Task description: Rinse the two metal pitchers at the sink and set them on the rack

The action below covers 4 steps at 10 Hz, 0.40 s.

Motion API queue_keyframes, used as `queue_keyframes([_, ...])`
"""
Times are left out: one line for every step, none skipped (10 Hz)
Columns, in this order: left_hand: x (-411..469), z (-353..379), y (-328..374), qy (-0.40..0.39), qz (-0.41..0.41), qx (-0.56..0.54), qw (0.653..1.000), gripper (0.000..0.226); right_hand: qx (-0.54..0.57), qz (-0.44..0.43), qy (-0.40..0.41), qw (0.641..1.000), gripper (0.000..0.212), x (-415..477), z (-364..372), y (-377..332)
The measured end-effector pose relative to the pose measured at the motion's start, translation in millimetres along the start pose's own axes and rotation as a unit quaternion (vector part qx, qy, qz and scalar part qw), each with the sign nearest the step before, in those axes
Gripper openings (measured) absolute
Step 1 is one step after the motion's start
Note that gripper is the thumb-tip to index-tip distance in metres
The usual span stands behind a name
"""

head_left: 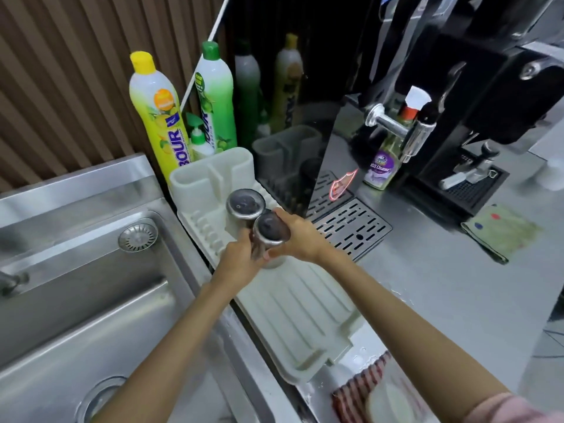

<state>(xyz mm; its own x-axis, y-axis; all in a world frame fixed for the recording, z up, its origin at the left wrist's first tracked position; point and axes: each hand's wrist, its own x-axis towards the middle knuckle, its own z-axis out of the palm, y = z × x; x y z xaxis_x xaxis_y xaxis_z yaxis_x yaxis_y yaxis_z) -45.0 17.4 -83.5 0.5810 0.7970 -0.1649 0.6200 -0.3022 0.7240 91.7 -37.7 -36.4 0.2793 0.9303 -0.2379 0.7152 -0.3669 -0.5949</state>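
Two metal pitchers upside down, bases up. Far pitcher [246, 204] already set on the white drying rack [293, 303], nobody touching it. Near pitcher [270, 232] just beside it, looks touching or nearly so, over the rack's slotted section; can't tell if its rim is fully down yet.

Both hands on the near pitcher: left hand [241, 261] wrapped around its lower body from the sink side, right hand [300, 236] closed on the other side, fingers curled around the wall. Neither hand holds anything else.

Step, as judged: rinsing looks finished, this is placement of the second pitcher, so the task is close to complete. Next move calls for seating it flat and stable on the rack ribs, then opening both hands without knocking the far pitcher.

Outward: rack sits on the steel surface [427, 285] between the sink [91, 285] on the left and a perforated drip tray [351, 227] on the right. Yellow detergent bottle [158, 117] and green detergent bottle [215, 96] stand behind the rack. Green cloth [503, 230] far right.
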Motion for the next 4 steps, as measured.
queue_keyframes([0,-6,0,-0.032,-0.021,-0.031,0.999,0.058,-0.073,0.016,-0.019,0.997,0.098,-2,2,-5])
queue_keyframes([-12,-31,-8,-0.045,-0.099,-0.166,0.980,0.044,-0.223,0.044,-0.065,0.972,0.105,-4,-4,-15])
queue_keyframes([-34,-73,-34,-0.042,-0.126,-0.343,0.930,0.022,-0.324,0.055,-0.089,0.940,0.103,-3,-9,-44])
queue_keyframes([-68,-116,-67,0.011,-0.139,-0.357,0.924,0.017,-0.329,-0.041,-0.054,0.942,0.076,4,-2,-88])
